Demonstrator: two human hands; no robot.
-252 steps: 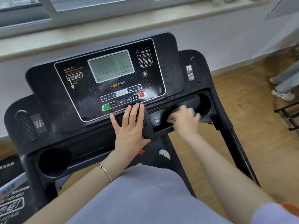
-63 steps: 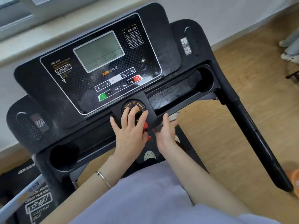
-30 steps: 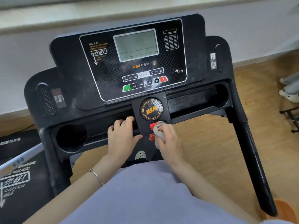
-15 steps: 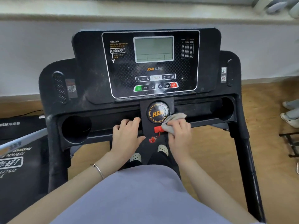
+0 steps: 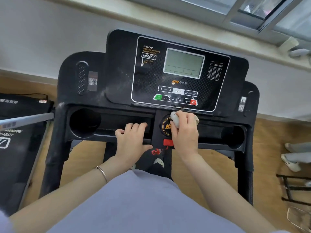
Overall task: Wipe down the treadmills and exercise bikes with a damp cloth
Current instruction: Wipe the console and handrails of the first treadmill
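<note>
Right hand (image 5: pixel 184 132) clutches the cloth (image 5: pixel 175 119) on the dial (image 5: pixel 165 126); left hand (image 5: pixel 133 140) rests relaxed left of it. Console (image 5: pixel 121 73) above looks dusty, likely unwiped.

Head-worn view, close above the treadmill console (image 5: pixel 176 78), facing forward and steeply down.
</note>
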